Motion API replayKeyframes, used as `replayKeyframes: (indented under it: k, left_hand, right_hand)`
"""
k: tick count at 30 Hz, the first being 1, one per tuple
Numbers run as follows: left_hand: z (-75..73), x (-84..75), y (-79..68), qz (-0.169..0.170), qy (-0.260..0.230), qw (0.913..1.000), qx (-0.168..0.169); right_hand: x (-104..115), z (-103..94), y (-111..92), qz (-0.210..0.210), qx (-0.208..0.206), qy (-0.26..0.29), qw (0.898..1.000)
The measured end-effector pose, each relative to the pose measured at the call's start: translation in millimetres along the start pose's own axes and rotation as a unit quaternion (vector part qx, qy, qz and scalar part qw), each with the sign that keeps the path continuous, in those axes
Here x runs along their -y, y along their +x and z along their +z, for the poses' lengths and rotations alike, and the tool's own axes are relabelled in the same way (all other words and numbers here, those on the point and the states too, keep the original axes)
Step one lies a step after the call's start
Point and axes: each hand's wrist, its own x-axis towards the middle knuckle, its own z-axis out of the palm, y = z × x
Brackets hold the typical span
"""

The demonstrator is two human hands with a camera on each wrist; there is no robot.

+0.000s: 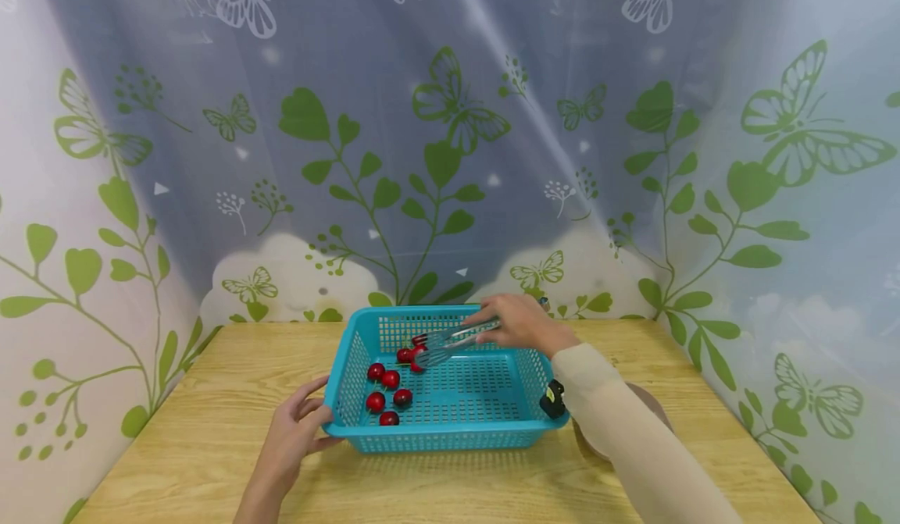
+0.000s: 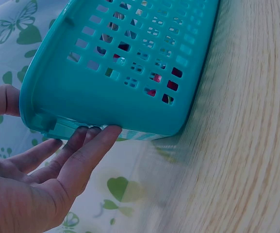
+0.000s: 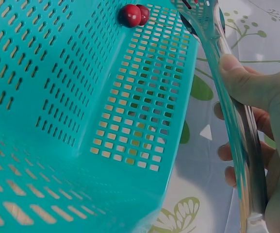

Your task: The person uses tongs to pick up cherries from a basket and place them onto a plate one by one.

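Observation:
A blue perforated plastic basket (image 1: 450, 429) stands on the table with several dark red cherries (image 1: 391, 379) in its left half. My right hand (image 1: 516, 321) grips metal tongs (image 1: 460, 343) over the basket's back part. The tongs' two slotted heads point left and stand at cherries near the back wall. In the right wrist view the thumb lies on one arm of the tongs (image 3: 222, 77) and the fingers wrap round the other side. At the left end my left hand (image 1: 291, 426) holds the basket rim, its thumb and fingers on either side in the left wrist view.
A round brownish dish (image 1: 650, 407) sits on the wooden table (image 1: 176, 461), partly hidden beneath the right forearm. A small black device (image 1: 553, 399) shows by the right sleeve. A curtain (image 1: 548, 258) with leaves and butterflies hangs behind the table and along both sides.

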Motion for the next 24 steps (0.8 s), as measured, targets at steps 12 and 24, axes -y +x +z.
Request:
replayKeyframes:
  k: [12, 24]
  left_hand:
    - [-0.1, 2.5, 0.9, -0.004, 0.000, 1.0000, -0.002]
    - [-0.1, 4.0, 3.4, 0.000, 0.003, 1.0000, 0.000]
  right_hand:
    - [-4.6, -2.4, -15.0, -0.005, -0.007, 0.003, 1.000]
    - [-7.5, -11.0, -23.3, -0.012, -0.027, 0.004, 1.000]
